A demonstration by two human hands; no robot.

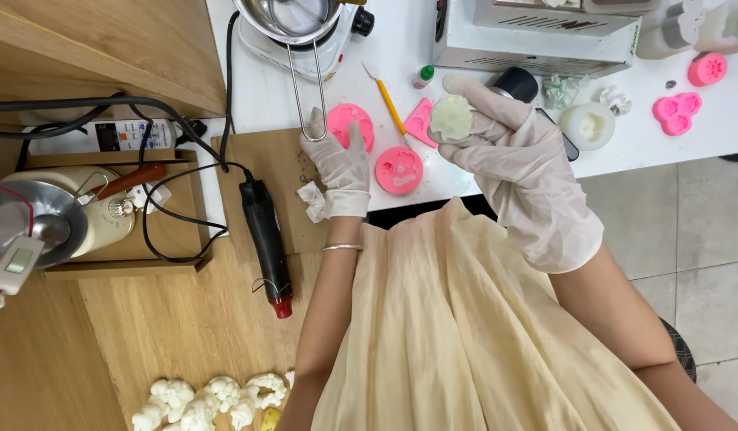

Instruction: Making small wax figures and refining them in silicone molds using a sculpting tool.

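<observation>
Standing close, I see a cream pleated skirt (464,319) filling the lower middle of the frame, with two gloved hands above it. At the lower left, a cluster of small white moulded flowers (213,399) lies on the wooden floor or bench; I count roughly six or seven, though they run together.

Up from there, the right hand (520,168), in a thin translucent glove, is raised in the middle right of the frame, its fingers loosely curled and its fingertips pinching one pale, cream-white moulded flower (451,117). This piece is round, ruffled at the edge, slightly waxy and translucent, held clear above the table edge. The left hand (337,160), also gloved, with a thin bangle at the wrist, lies spread flat, its fingers touching a round pink silicone mould (349,124) on the white table (624,152).

I count about five pink moulds: the one under the left hand, a round one (399,170) just below it, a flat square one (421,120) beside the raised flower, and two at the upper right (677,112) (707,69). One black heat tool (267,231) lies at the left of centre, its cord looping away. Farther up, one steel pot (293,17) sits on a small burner, and a second steel bowl (33,219) sits at the far left.
</observation>
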